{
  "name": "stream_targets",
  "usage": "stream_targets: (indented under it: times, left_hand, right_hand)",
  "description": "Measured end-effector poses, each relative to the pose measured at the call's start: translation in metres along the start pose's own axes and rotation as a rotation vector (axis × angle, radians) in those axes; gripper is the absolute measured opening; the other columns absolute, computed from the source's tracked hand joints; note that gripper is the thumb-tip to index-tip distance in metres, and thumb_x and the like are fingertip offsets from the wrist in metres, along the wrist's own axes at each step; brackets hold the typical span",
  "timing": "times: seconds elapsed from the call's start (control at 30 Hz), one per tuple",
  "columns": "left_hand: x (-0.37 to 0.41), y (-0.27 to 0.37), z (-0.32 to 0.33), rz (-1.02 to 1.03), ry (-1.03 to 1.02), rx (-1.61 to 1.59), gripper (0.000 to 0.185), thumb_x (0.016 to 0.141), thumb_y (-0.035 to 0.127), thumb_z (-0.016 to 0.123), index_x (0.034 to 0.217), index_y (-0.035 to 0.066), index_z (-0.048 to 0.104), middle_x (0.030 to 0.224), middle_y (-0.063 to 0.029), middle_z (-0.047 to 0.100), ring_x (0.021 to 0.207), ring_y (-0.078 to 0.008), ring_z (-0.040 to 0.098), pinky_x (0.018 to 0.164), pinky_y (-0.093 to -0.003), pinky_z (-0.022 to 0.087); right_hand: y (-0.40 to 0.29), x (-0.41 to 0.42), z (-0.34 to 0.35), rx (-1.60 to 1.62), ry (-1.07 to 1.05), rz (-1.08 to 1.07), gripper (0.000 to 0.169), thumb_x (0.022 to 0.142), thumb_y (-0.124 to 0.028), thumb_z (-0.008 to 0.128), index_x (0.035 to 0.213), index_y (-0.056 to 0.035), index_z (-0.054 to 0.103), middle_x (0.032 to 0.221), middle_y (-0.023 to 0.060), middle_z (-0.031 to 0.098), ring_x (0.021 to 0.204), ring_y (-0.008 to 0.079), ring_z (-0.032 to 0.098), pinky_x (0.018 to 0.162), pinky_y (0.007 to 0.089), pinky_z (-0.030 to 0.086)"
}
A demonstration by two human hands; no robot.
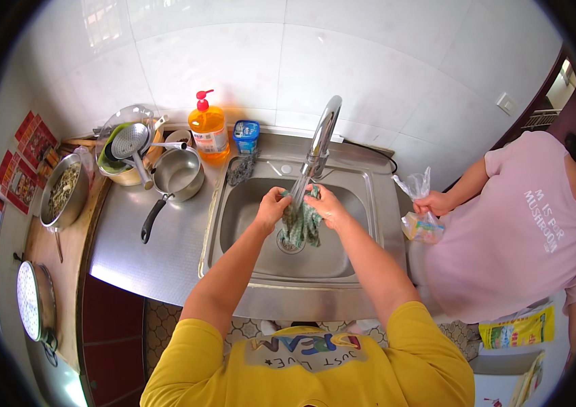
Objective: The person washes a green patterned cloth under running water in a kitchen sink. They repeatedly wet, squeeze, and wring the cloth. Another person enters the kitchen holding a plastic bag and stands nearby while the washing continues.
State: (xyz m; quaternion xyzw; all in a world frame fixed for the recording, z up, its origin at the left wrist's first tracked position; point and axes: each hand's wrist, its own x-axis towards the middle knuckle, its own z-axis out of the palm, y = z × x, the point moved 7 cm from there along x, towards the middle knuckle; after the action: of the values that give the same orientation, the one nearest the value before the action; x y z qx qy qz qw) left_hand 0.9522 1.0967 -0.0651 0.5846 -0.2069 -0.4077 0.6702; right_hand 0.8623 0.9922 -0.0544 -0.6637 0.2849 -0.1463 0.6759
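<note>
A wet green-and-white patterned cloth [300,226] hangs over the drain of the stainless steel sink [247,244]. My left hand [272,206] pinches its upper left edge, and my right hand [327,204] grips its upper right edge. Water runs from the chrome faucet [324,129] onto the cloth between my two hands. The cloth's lower end droops in loose folds near the strainer.
Left of the sink are a saucepan [178,175], a skimmer [131,141], a pump bottle of orange liquid [209,129], a blue tub [246,136] and a steel wool scourer [241,170]. At right, another person [511,229] holds a plastic bag [422,224].
</note>
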Motion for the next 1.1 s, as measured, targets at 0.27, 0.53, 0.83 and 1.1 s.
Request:
stream_targets:
  times: [0.27,0.53,0.83,1.1]
  left_hand:
    - [0.007,-0.004,0.009,0.103,-0.138,-0.122,0.026,0.076,0.004,0.048,0.102,0.005,0.048,0.08,-0.0022,0.052,0.074,-0.0107,0.049,0.066,-0.0238,0.04]
    - [0.001,-0.01,0.01,-0.104,-0.273,0.096,0.014,0.074,0.01,0.056,0.087,0.004,0.053,0.077,-0.0005,0.054,0.07,-0.0083,0.049,0.064,-0.0221,0.04]
    - [0.0,-0.005,0.009,0.01,-0.184,-0.07,0.006,0.079,0.011,0.052,0.081,0.006,0.053,0.073,0.002,0.054,0.067,-0.0055,0.048,0.061,-0.0191,0.038]
    - [-0.006,0.008,0.019,0.103,-0.233,-0.121,0.011,0.079,0.005,0.048,0.088,0.005,0.053,0.074,0.0019,0.051,0.069,-0.0062,0.046,0.063,-0.0193,0.038]
  right_hand:
    - [-0.014,-0.018,0.023,-0.205,-0.259,0.006,0.052,0.074,0.002,0.048,0.121,-0.0098,0.028,0.105,0.01,0.043,0.09,0.013,0.042,0.072,0.0259,0.038]
    - [-0.016,-0.003,0.011,-0.572,-0.212,-0.18,0.029,0.075,-0.003,0.052,0.104,-0.0027,0.044,0.081,0.0049,0.054,0.074,0.0079,0.048,0.062,0.0214,0.039]
    - [-0.001,-0.004,0.005,0.066,-0.19,0.103,0.013,0.077,-0.013,0.056,0.085,-0.0039,0.052,0.078,-0.0005,0.051,0.073,0.007,0.046,0.061,0.0212,0.038]
    - [-0.006,-0.011,0.017,-0.159,-0.242,0.094,0.023,0.079,-0.021,0.052,0.093,-0.0021,0.051,0.077,-0.0008,0.048,0.073,0.0082,0.042,0.066,0.0238,0.035]
